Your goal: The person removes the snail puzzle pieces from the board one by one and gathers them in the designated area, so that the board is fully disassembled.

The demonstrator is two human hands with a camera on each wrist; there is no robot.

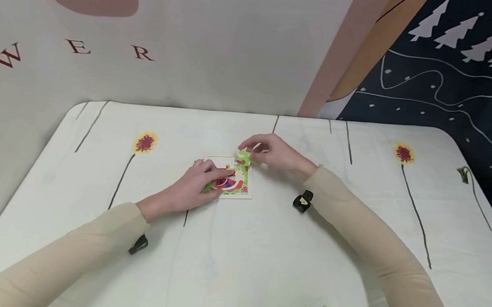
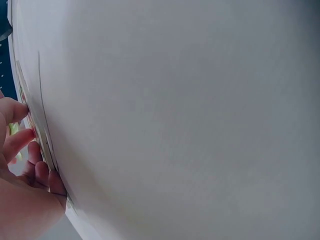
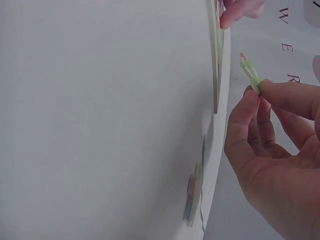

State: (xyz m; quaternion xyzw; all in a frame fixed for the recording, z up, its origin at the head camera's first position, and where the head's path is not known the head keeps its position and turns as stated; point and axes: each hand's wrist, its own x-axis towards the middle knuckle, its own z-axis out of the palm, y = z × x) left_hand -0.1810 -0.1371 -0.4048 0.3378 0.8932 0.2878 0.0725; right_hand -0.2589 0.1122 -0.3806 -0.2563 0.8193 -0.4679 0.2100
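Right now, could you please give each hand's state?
Left hand: open, touching the rectangular pale-rimmed picture board.
Right hand: closed, holding a flat green piece.

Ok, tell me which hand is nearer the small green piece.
Right. The right hand pinches the green piece near the picture board's far right corner; the left hand is at the board's left side, touching the board but not the piece.

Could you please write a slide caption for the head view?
Left hand touches a colourful picture board while the right hand pinches a green piece near one corner.
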